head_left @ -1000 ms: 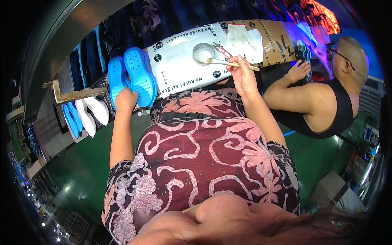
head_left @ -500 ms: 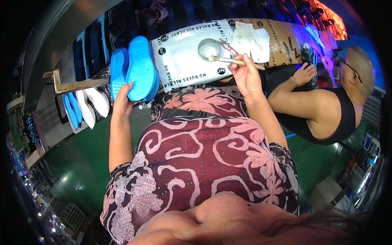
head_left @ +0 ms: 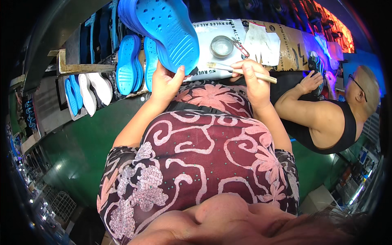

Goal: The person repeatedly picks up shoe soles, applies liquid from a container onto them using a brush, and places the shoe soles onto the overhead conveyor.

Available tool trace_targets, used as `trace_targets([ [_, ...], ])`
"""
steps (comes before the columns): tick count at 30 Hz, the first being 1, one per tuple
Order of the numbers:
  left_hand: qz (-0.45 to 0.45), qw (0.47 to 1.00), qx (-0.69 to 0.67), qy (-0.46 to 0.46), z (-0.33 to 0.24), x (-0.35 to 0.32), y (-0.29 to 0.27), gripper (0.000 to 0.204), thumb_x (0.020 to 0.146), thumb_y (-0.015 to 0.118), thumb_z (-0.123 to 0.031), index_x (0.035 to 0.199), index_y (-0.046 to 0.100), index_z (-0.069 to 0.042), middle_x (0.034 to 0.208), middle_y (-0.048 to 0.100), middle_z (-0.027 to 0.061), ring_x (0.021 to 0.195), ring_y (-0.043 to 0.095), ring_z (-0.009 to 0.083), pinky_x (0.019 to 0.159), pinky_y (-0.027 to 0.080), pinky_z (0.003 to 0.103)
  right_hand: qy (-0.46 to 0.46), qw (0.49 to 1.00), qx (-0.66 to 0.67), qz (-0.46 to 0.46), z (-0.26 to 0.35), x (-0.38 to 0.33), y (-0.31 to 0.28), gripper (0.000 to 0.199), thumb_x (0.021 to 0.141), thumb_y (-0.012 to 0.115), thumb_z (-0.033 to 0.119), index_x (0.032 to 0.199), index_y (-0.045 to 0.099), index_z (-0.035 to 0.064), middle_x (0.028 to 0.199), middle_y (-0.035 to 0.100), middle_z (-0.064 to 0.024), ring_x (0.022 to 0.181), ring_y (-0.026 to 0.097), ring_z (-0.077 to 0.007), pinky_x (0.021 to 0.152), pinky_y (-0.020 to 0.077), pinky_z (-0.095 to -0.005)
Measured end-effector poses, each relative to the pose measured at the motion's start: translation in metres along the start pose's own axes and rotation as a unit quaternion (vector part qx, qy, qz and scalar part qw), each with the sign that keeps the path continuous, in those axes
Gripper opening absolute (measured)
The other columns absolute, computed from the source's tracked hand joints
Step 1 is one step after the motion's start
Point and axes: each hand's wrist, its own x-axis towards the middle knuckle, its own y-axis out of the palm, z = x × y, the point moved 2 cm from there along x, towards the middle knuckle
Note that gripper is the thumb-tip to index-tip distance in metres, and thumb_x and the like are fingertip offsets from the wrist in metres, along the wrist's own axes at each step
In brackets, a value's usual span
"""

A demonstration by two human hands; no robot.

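Note:
A blue shoe sole [head_left: 165, 30] is held up by its near end in my left hand [head_left: 168, 81], thumb on the upper face and fingers underneath. Its top shows small holes at the far end and ridges near my thumb. In my right hand [head_left: 255, 79] is a brush [head_left: 237, 70] with a pale wooden handle, its bristles pointing left toward the sole. The bristles are apart from the sole. Beyond the brush, a round glass bowl [head_left: 221, 46] stands on the white wrapped surface [head_left: 205, 32], with a red-handled tool [head_left: 241, 48] beside it.
More blue soles [head_left: 128, 65] lie to the left, with white soles [head_left: 94, 90] past a metal bracket [head_left: 83, 68]. A stained white sheet [head_left: 261, 43] rests on the brown-taped part of the surface. At the right, a co-worker [head_left: 322, 110] in a black sleeveless top sits close by.
My left hand has lifted a blue sole off the pile and brought it up and to the right. My right hand has drawn the brush back from the bowl.

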Motion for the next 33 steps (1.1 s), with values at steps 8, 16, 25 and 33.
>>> trace_targets([
  [8, 0.011, 0.998, 0.022, 0.052, -0.016, 0.004, 0.014, 0.04, 0.082, 0.058, -0.009, 0.115, 0.04, 0.003, 0.1, 0.056, 0.0111, 0.081, 0.058, 0.0148, 0.069, 0.048, 0.027, -0.178, 0.964, -0.191, 0.055, 0.015, 0.009, 0.01, 0.024, 0.087, 0.051, 0.017, 0.08, 0.063, -0.002, 0.067, 0.059, -0.0082, 0.064, 0.054, -0.0177, 0.066, 0.0403, -0.0294],
  [16, -0.014, 0.991, 0.051, 0.121, -0.016, 0.005, 0.013, 0.04, 0.081, 0.059, -0.008, 0.116, 0.04, 0.003, 0.103, 0.057, 0.0122, 0.09, 0.056, 0.0165, 0.08, 0.044, 0.029, -0.236, 0.934, -0.261, 0.057, 0.013, 0.013, 0.014, 0.02, 0.085, 0.053, 0.016, 0.076, 0.064, 0.0011, 0.064, 0.06, -0.0063, 0.061, 0.054, -0.0189, 0.068, 0.0386, -0.0306],
  [25, -0.026, 0.983, 0.083, 0.16, -0.02, 0.005, 0.013, 0.04, 0.08, 0.059, -0.007, 0.114, 0.043, 0.004, 0.101, 0.058, 0.0132, 0.09, 0.057, 0.0168, 0.08, 0.044, 0.029, -0.259, 0.93, -0.257, 0.053, 0.025, 0.014, 0.011, 0.016, 0.084, 0.053, 0.013, 0.075, 0.063, 0.0028, 0.064, 0.059, -0.0056, 0.061, 0.053, -0.0193, 0.07, 0.0378, -0.0321],
  [33, -0.011, 0.978, 0.085, 0.191, -0.012, 0.005, 0.011, 0.04, 0.079, 0.059, -0.004, 0.114, 0.042, 0.004, 0.099, 0.058, 0.0132, 0.088, 0.057, 0.016, 0.078, 0.045, 0.029, -0.274, 0.911, -0.303, 0.059, 0.025, 0.017, 0.01, 0.014, 0.082, 0.056, 0.013, 0.073, 0.063, 0.0036, 0.064, 0.058, -0.006, 0.059, 0.051, -0.0203, 0.068, 0.0372, -0.0324],
])
